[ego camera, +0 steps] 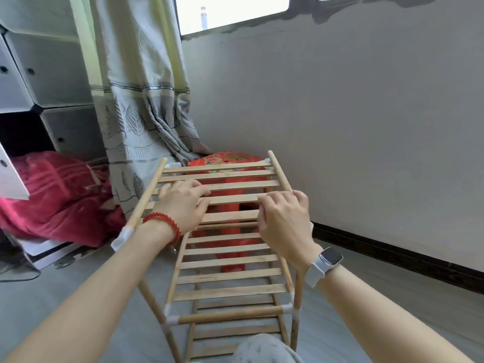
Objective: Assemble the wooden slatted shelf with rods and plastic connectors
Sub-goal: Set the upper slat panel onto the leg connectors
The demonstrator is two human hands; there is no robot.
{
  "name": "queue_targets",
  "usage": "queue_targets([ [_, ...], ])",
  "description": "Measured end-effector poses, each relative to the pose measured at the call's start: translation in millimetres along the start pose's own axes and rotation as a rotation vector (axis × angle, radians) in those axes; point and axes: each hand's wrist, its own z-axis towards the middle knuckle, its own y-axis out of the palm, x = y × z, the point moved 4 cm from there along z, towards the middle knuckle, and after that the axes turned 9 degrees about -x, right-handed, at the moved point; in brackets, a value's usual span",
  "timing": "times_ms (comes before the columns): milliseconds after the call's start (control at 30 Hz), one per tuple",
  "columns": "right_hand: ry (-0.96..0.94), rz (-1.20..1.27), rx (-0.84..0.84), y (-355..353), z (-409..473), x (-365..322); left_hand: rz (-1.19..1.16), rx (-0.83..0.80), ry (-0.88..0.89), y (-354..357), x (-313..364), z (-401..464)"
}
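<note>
The shelf frame already stands on its rods (230,314) and connectors (287,308), and both hands, left (183,206) and right (284,218), grip the top slatted panel (230,265), not yet seated at 12 o'clock.

Red stool (230,163) mostly hidden behind slats; lowest shelf tier (235,334) cut off at bottom edge.
</note>
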Motion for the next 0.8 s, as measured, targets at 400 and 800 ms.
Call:
queue_targets([
  [400,-0.173,0.286,-0.305,49.0,14.3,-73.6,-0.374,0.099,-0.291,6.7,-79.0,-75.0],
  [800,-0.109,0.165,-0.441,25.3,17.7,55.2,-0.332,-0.15,0.275,4.9,26.9,-64.6],
])
